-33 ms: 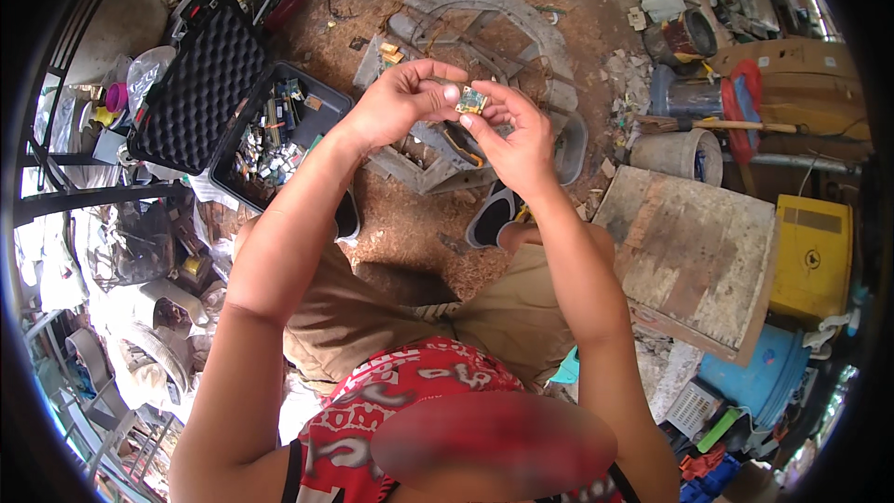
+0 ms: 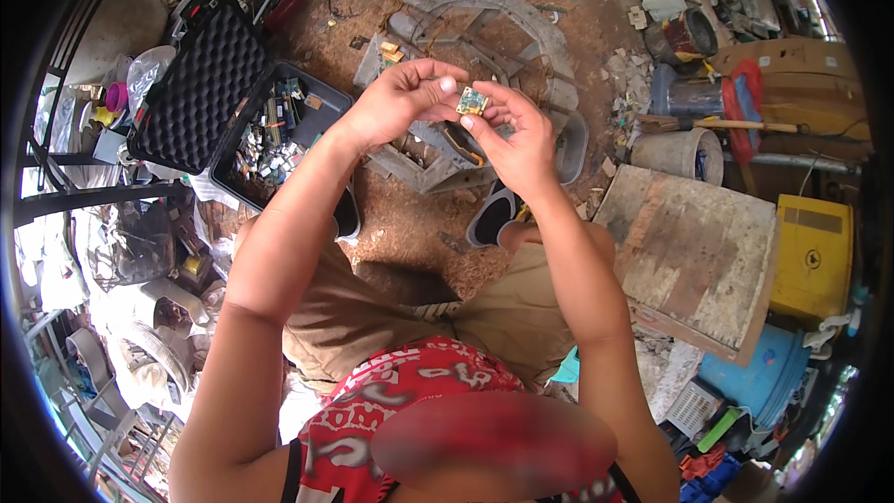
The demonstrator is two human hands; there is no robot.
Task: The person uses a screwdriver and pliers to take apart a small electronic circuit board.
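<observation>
Over the metal frame on the ground, a small square circuit board (image 2: 472,101), green with gold edges, is between my two hands. My right hand (image 2: 514,135) pinches its right and lower edge between thumb and fingers. At the board's left side is my left hand (image 2: 399,104), closed, with fingers curled behind the thumb and the index finger reaching above the board. The left thumb tip is beside the board's corner; what the fingers behind it touch is partly hidden. An open black case (image 2: 328,93) with foam in its lid (image 2: 200,84) lies to the left, holding many small electronic parts (image 2: 270,144).
A grey metal frame (image 2: 507,2) lies on the dirt floor beyond my feet. To the right are a worn wooden board (image 2: 689,256), a yellow case (image 2: 812,256), a bucket (image 2: 675,156) and a blue container (image 2: 759,373). Scrap (image 2: 140,317) is piled at the left.
My left thumb has drawn back slightly up and left from the board, so more of its face shows. The right hand stays nearly still.
</observation>
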